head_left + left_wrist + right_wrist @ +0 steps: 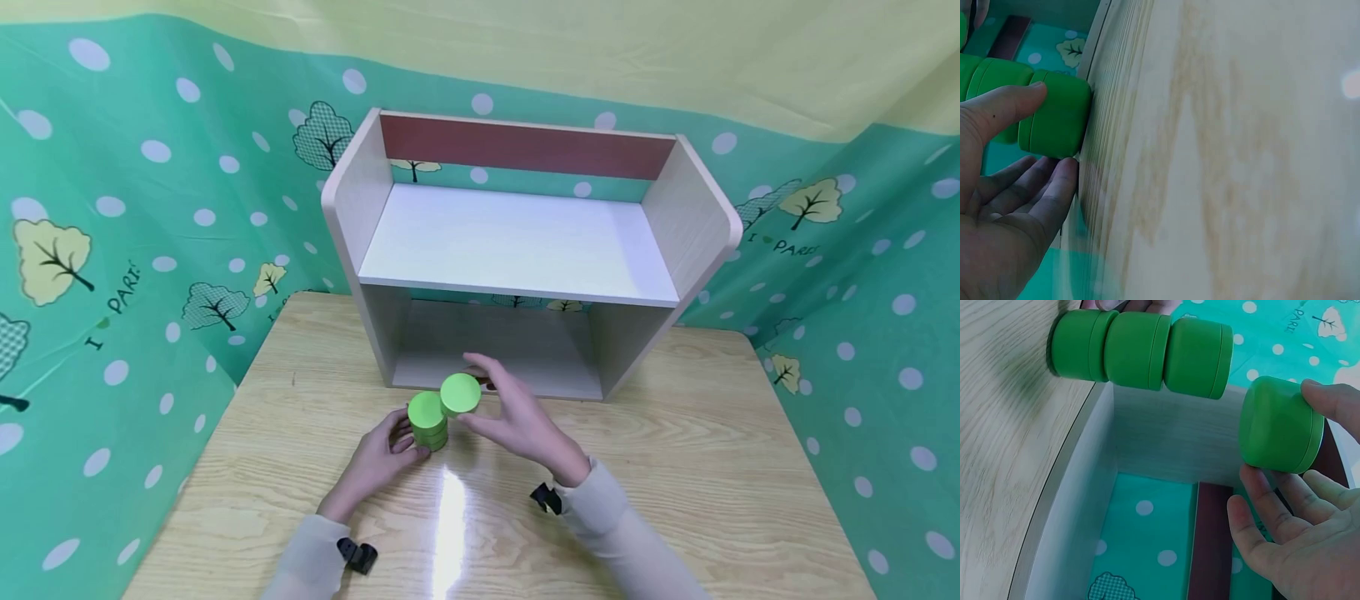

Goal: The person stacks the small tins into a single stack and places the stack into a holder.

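Three small green lidded jars stand stacked on the table, one on top of another. My left hand is at the left of this stack, thumb and fingers around its lower part. In the left wrist view the thumb presses on the bottom jar, near its lid seam. A matching green jar is held in my right hand, thumb on one side and fingers on the other near the lid. It is raised beside the top of the stack, a small gap apart in the right wrist view.
A white two-tier shelf with a reddish back strip stands right behind the hands. The light wooden table extends to both sides. A green dotted curtain hangs behind and at the sides.
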{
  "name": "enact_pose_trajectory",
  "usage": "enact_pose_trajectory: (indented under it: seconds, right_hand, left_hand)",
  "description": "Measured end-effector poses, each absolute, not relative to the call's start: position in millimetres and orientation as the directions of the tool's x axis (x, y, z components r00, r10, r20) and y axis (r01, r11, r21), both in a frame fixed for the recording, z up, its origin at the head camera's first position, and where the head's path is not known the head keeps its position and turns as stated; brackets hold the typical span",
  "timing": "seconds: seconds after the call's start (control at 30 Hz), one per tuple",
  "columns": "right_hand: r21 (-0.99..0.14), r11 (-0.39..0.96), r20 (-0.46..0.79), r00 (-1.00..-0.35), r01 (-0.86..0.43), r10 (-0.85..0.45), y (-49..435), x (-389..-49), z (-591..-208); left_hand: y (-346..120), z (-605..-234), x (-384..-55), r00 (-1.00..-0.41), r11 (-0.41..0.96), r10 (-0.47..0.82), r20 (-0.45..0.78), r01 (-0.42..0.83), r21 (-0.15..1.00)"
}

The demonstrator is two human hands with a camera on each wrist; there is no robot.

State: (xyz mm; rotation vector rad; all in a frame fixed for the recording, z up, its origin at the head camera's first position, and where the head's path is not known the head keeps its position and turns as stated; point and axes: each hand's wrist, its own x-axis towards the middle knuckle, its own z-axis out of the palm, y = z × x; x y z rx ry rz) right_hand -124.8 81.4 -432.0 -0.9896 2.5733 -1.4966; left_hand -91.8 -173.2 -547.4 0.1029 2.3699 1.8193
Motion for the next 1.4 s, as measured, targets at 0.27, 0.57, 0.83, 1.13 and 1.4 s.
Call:
enact_pose_trajectory:
  seconds: [0.27,0.57,0.83,1.13,1.4]
  right_hand:
    - [-0.796,0.326,0.280,-0.788,-0.510,-0.549,70.3,-127.0,-433.0]
    - [-0.778,0.326,0.278,-0.759,-0.538,-0.589,55.4,-129.7,-434.1]
    - [-0.776,0.325,0.265,-0.748,-0.540,-0.609,46.1,-130.2,-435.3]
    - [-0.786,0.330,0.241,-0.751,-0.522,-0.614,40.6,-131.1,-438.6]
    - [-0.779,0.343,0.243,-0.756,-0.526,-0.608,40.3,-132.1,-440.5]
  left_hand:
    - [-174.0,-548.5,-90.9,-0.987,0.251,0.150,-0.066,-0.027,0.968]
    - [-175.0,-549.4,-91.4,-0.986,0.267,0.150,-0.073,-0.031,0.963]
    - [-174.6,-549.2,-92.6,-0.985,0.259,0.150,-0.087,-0.046,0.965]
    - [-174.1,-549.1,-90.4,-0.984,0.245,0.151,-0.096,-0.057,0.968]
    - [-173.7,-547.3,-92.1,-0.985,0.264,0.149,-0.091,-0.049,0.963]
